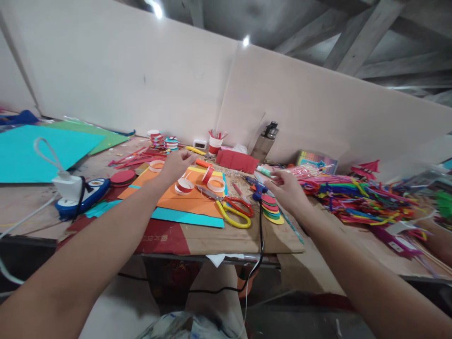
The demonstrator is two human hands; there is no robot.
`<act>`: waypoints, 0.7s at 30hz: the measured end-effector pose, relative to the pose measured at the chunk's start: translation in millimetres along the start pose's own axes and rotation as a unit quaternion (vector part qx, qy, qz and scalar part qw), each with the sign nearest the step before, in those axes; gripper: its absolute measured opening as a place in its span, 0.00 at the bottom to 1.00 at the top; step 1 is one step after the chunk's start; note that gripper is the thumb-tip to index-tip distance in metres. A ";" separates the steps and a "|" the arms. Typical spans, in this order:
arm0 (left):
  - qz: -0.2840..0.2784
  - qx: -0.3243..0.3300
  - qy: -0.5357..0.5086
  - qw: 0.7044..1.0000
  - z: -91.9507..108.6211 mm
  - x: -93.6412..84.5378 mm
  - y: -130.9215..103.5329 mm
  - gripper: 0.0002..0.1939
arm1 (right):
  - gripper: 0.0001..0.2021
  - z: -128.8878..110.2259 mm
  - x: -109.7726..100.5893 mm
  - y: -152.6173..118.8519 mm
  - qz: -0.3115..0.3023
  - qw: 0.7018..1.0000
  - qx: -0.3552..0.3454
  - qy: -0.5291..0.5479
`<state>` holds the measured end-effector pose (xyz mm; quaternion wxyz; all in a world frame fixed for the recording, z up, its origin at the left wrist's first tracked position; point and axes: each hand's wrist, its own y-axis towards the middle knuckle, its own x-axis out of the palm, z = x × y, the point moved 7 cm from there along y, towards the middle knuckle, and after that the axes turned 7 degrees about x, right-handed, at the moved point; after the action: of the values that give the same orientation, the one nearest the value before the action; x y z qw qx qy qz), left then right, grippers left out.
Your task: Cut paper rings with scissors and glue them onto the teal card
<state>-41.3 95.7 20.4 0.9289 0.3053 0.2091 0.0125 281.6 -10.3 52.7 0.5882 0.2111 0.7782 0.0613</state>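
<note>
My left hand [177, 165] is over the back left of the orange sheets [169, 202], its fingers loosely bent and apart, with nothing visible in them. An orange tool [204, 163] lies just beyond its fingertips. My right hand [287, 188] has its fingertips on a white and green tube [264, 171], beside a red paper strip [237, 161]. Red and white paper rings [184, 185] stand on the orange sheets between my hands. Yellow-handled scissors [233, 215] and red-handled scissors [240, 205] lie nearer to me. A blue glue gun [259, 190] is by my right wrist.
Stacked coloured discs [271, 209] lie by the glue gun's black cable. A dark bottle [264, 143] and a cup of sticks [215, 142] stand at the back. Pipe cleaners [360, 197] heap on the right. A power strip [83, 197] sits left. Another person's arm [439, 240] shows far right.
</note>
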 end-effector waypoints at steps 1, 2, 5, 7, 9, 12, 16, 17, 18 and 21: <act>-0.004 -0.005 0.010 1.000 -0.5 -1.1 1.1 0.15 | 0.20 -23.5 6.8 -1.6 -0.031 0.999 -0.030 0.033; -0.010 -0.009 0.021 1.000 -0.9 -2.3 2.4 0.15 | 0.18 -46.3 13.2 -4.7 -0.061 0.995 -0.063 0.040; -0.044 -0.021 0.052 0.997 -1.7 -5.2 5.6 0.14 | 0.15 -98.7 32.1 -22.8 -0.171 0.969 -0.173 -0.054; -0.083 -0.029 0.069 0.994 -1.9 -5.6 6.1 0.14 | 0.13 -111.6 40.6 -36.2 -0.229 0.941 -0.214 -0.129; -0.131 -0.032 0.075 0.988 -1.0 -4.3 4.9 0.13 | 0.15 -113.1 47.2 -47.8 -0.273 0.914 -0.242 -0.176; -0.211 -0.020 0.067 0.975 3.7 -0.4 0.7 0.13 | 0.22 -106.2 55.6 -57.0 -0.316 0.899 -0.245 -0.178; -0.291 -0.012 0.049 0.955 8.4 0.9 -5.5 0.13 | 0.26 -100.2 65.2 -57.7 -0.317 0.907 -0.250 -0.121; -0.307 -0.017 0.050 0.950 8.0 0.2 -6.9 0.13 | 0.26 -98.0 68.3 -56.6 -0.320 0.909 -0.246 -0.102; -0.323 -0.024 0.057 0.944 6.9 -0.9 -8.1 0.14 | 0.27 -95.0 71.4 -54.7 -0.319 0.914 -0.236 -0.084; -0.371 -0.039 0.130 0.919 1.4 -4.7 -11.6 0.22 | 0.27 -83.8 78.9 -45.6 -0.291 0.936 -0.193 -0.043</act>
<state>-46.3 84.9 16.5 0.8430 0.1647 0.4253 -0.2854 173.8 -7.0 -7.9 0.6426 -0.1397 0.7529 0.0272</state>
